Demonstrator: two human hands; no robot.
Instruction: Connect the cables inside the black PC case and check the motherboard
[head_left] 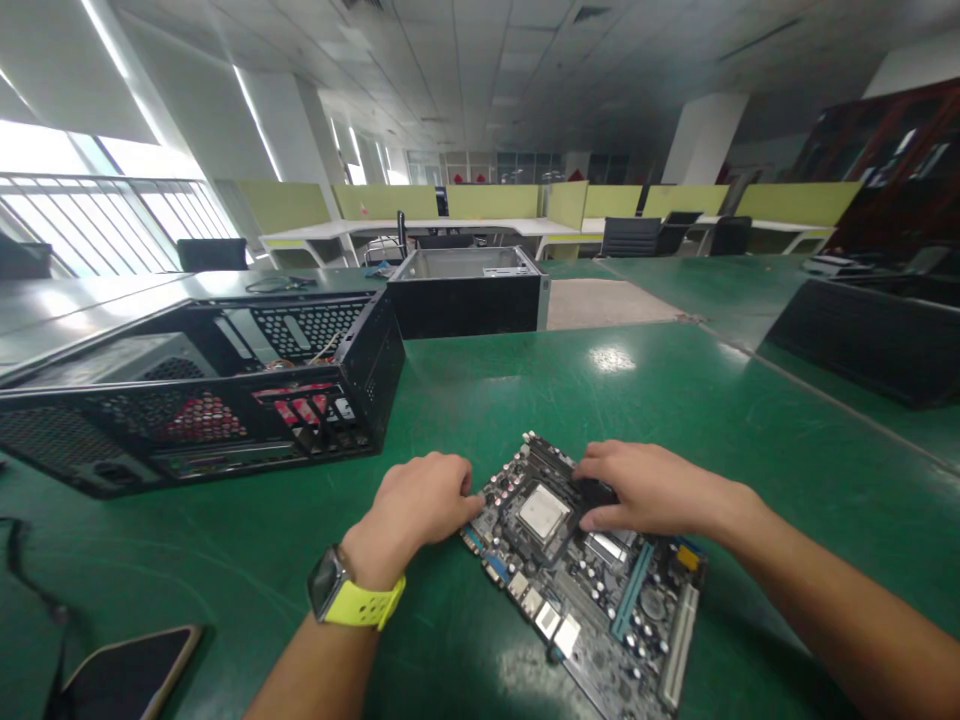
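Note:
A computer motherboard lies flat on the green table, with a silver processor seated in its socket. My left hand, fingers curled, presses against the board's left edge; a yellow-strapped watch is on that wrist. My right hand rests on top of the board just right of the processor, fingers bent down on a dark part that I cannot make out.
An open black computer case lies on its side at the left. A second case stands behind the board. Another black case is at the right. A phone and a cable lie at the near left.

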